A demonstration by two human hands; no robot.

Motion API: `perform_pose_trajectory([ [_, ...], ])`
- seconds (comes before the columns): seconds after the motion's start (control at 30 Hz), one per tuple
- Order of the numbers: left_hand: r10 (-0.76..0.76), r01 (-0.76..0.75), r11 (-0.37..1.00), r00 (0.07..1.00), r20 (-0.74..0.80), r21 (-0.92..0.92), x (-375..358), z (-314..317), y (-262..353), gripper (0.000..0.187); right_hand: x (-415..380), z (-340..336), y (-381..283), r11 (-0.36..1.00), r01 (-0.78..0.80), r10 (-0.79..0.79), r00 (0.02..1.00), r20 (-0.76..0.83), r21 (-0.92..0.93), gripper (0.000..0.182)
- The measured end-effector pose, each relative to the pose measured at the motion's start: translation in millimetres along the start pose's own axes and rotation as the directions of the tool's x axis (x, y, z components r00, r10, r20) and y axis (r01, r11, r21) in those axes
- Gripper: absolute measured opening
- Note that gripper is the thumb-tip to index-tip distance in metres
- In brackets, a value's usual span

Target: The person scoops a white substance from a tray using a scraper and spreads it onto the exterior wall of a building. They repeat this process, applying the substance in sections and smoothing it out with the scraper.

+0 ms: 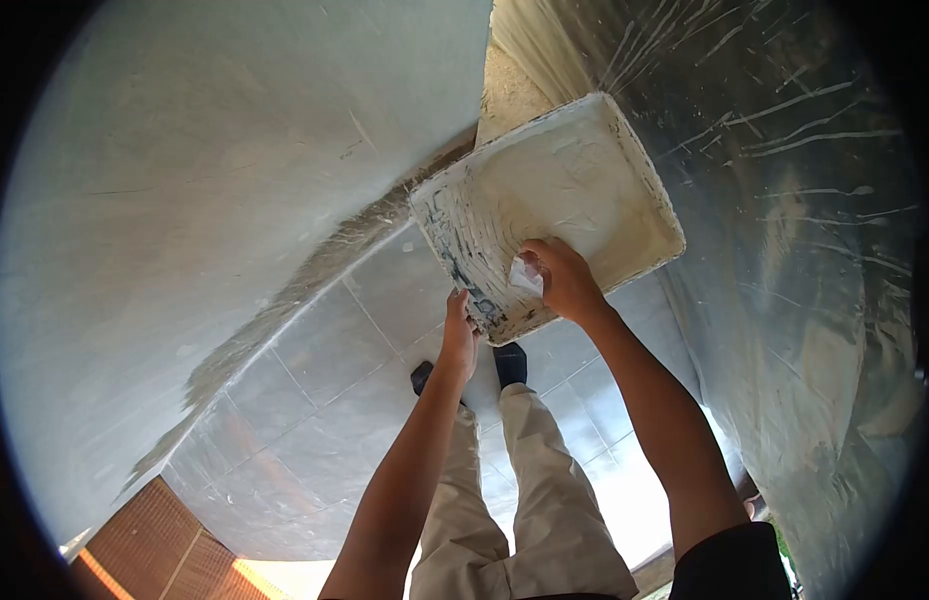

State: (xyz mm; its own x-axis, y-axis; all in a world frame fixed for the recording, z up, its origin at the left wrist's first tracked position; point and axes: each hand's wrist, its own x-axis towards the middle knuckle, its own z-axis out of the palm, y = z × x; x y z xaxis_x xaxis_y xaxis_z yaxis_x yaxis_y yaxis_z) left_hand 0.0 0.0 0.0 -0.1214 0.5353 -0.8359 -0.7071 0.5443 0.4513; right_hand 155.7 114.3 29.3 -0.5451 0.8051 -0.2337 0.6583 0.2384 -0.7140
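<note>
A rectangular tray (645, 165) coated with pale, wet-looking plaster or paint lies tilted across the upper middle of the view. Ridged streaks and dark patches mark its left end. At the near-left edge, my left hand (462, 335) has its fingers closed on the rim. My right hand (563, 275) is curled round a small whitish, crumpled-looking piece (528, 276) over the near side of the tray. The exact kind of that piece is hard to make out, as my fingers cover part of it. What bears the tray's weight does not show.
A large pale wall (215, 160) with a rough grey band along its foot fills the left side. Plastic sheeting (815, 250) with white drips hangs at the right. Below are grey floor tiles (335, 335), my dark shoes (511, 367) and an orange-brown panel (170, 545).
</note>
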Motion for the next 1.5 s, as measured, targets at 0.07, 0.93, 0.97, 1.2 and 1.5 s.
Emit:
perform_pose_trajectory([
  [0.07, 0.017, -0.017, 1.000, 1.000, 0.017, 0.001, 0, 2, -2, 0.057, -2, 2, 0, 1.000, -0.004, 0.004, 0.999, -0.048, 0.008, 0.046],
  [0.93, 0.105, -0.105, 0.994, 0.994, 0.018, 0.007, 8, -17, -5, 0.074, -6, 67, -13, 0.981, -0.071, 0.120, 0.953, -0.276, 0.181, 0.048],
  [0.97, 0.125, -0.123, 0.991, 0.991, -0.054, 0.045, 11, -22, -5, 0.076, -4, 68, -15, 0.977, -0.066, 0.126, 0.946, -0.299, 0.204, 0.047],
  [1.2, 0.237, -0.228, 0.957, 0.971, -0.029, 0.180, -28, -34, 58, 0.076, 14, 35, -54, 0.835, -0.076, 0.273, 0.917, -0.291, 0.544, 0.049],
  [1.5, 0.846, -0.812, 0.407, 0.508, 0.163, 0.418, -142, 10, 213, 0.052, 34, -73, -221, 0.322, 0.086, 0.331, 0.923, -0.198, 0.943, 0.060],
])
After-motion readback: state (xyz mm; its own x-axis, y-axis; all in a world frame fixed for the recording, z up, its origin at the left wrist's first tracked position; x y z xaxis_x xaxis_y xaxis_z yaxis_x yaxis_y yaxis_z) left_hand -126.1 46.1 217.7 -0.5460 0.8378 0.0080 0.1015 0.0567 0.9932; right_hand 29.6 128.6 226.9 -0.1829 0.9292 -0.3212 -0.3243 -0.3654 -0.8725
